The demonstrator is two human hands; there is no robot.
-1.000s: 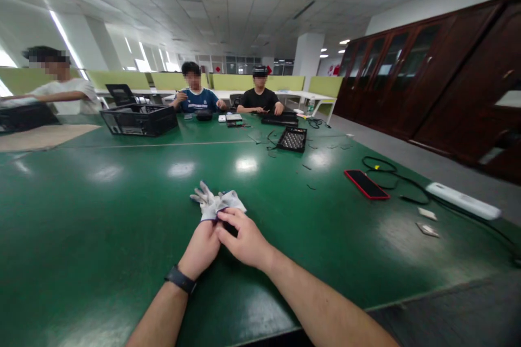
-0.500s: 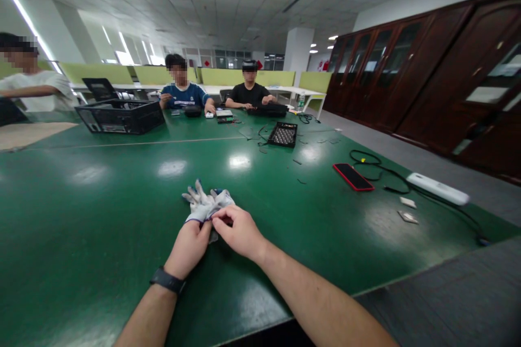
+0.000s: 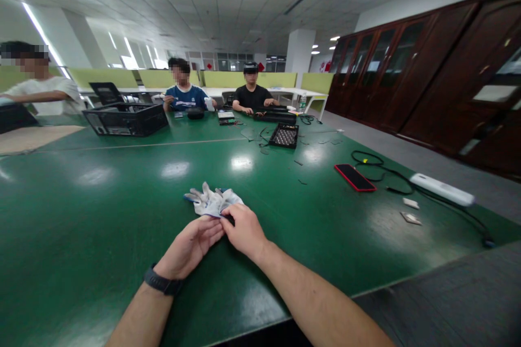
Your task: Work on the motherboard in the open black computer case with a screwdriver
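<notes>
A pair of pale grey-white work gloves [image 3: 214, 200], or one crumpled glove, is in front of me, its fingers pointing away; I cannot tell how many there are. My right hand [image 3: 244, 229] pinches the cuff from the right, thumb against the bent index finger. Just below the cuff, my left hand [image 3: 191, 246] is turned palm inward with its fingers stretched out together. Its fingertips reach the cuff and the right thumb, and partly hide the edge. A dark band [image 3: 163, 282] circles my left wrist.
On the green table [image 3: 101, 217], a red-edged phone [image 3: 355, 178], black cables [image 3: 380, 160] and a white power strip [image 3: 443, 188] lie to the right. Farther back stand a black computer case [image 3: 126, 119] and a black tray-like part [image 3: 284, 135]. Several people sit beyond.
My left hand has let go of the cuff, turned palm inward and straightened its fingers. My right hand stays on the cuff, shifted slightly right with the glove.
</notes>
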